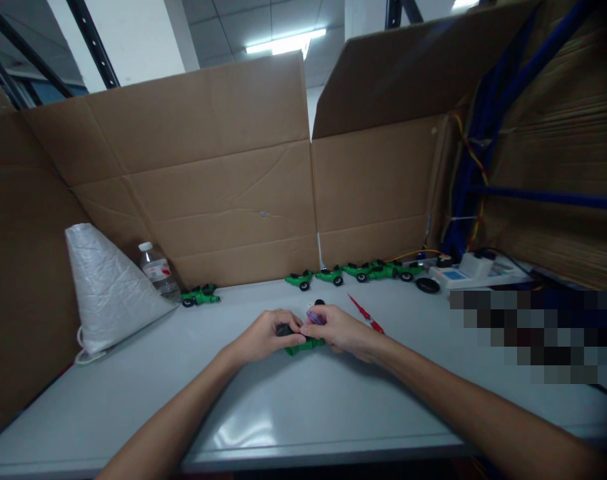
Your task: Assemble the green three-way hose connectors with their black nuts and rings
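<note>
Green plastic toy car being held low over grey table, centre | left hand clasping its dark wheel end | right hand gripping opposite end, pinching purple piece | step: seemingly fitting parts; next calls for steady alignment | red screwdriver lying nearby

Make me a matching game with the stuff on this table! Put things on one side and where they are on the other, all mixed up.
Things:
1. green toy car
2. red screwdriver
3. water bottle
4. row of green cars

Places:
A. beside the white bag
B. along the cardboard wall
C. between the left hand and right hand
D. flat on the table, right of the hands

Pairs: 1-C, 2-D, 3-A, 4-B
</note>
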